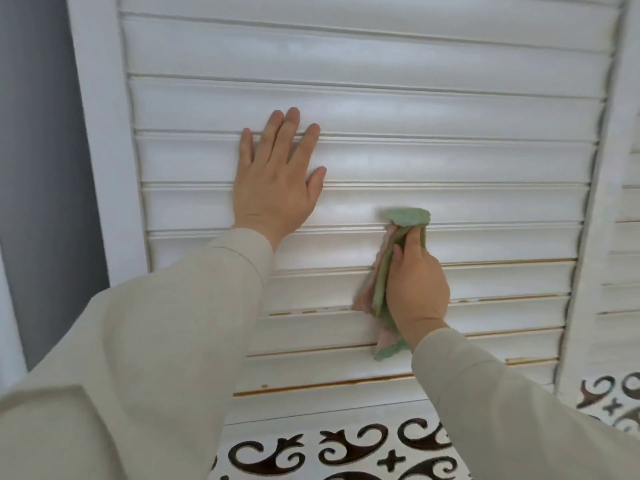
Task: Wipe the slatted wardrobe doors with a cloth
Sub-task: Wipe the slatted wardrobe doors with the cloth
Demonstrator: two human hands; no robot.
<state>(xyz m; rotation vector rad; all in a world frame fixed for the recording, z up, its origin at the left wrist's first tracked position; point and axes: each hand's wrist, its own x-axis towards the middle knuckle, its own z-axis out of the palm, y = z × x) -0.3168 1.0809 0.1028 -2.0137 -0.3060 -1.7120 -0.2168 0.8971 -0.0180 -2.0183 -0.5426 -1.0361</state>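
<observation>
A white slatted wardrobe door [415, 98] fills most of the view. My left hand [277, 181] lies flat against its slats, fingers spread and pointing up, holding nothing. My right hand [417, 289] is closed around a green and pink cloth [382, 282]. The cloth's top end is pressed on the edge of a slat just right of the door's middle, and its tail hangs below my fist. Both arms wear pale beige sleeves.
A second slatted door [627, 237] shows at the right edge, past a white upright frame [609, 188]. Below the slats runs a white panel with dark scroll cut-outs [346, 448]. A grey wall [38, 168] stands left of the white door frame.
</observation>
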